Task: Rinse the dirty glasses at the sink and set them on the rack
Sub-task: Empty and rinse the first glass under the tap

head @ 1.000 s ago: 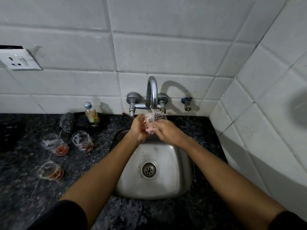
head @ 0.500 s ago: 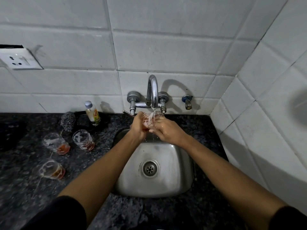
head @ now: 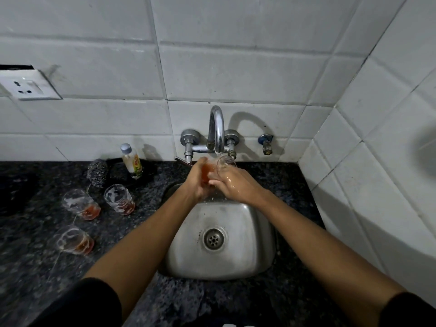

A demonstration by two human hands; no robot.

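A clear glass point(head: 224, 164) with reddish liquid in it sits tilted under the chrome tap point(head: 217, 128), whose water runs onto its rim. My left hand point(head: 197, 182) grips the glass from the left. My right hand point(head: 232, 184), wet, curls round it from the right. Both hands are above the back of the steel sink point(head: 254, 234). Three dirty glasses with reddish dregs stand on the dark counter at the left: one at the far left point(head: 80, 204), one nearer the sink point(head: 119, 199), one closer to me point(head: 74, 240). No rack is in view.
A small bottle point(head: 132, 161) and a steel scrubber point(head: 98, 173) stand by the wall left of the tap. A wall socket point(head: 26, 84) is at the upper left. A small valve point(head: 266, 143) sits right of the tap. White tiled walls close in the back and right.
The glass has turned in my hands under the running water and its rim now points right. The hands have stayed under the tap.
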